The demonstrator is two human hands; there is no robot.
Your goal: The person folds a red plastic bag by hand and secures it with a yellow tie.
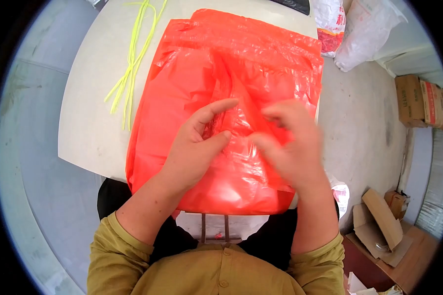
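A stack of red plastic bags (182,88), or folded red plastic sheeting, covers much of the table in front of me. A loose fold of the top layer rises in the middle. My left hand (192,147) is over the left of this fold, its thumb and forefinger apart with nothing between them. On the fold's other side is my right hand (298,152), somewhat blurred, with thumb and curled fingers apart and nothing visible in them. Whether either hand touches the plastic is hard to tell.
Yellow-green strings (133,69) lie on the white table (93,108), left of the red plastic. White sacks (366,34) stand on the floor beyond the right edge. Cardboard boxes (412,101) are at the far right, and an opened carton (379,231) sits at the lower right.
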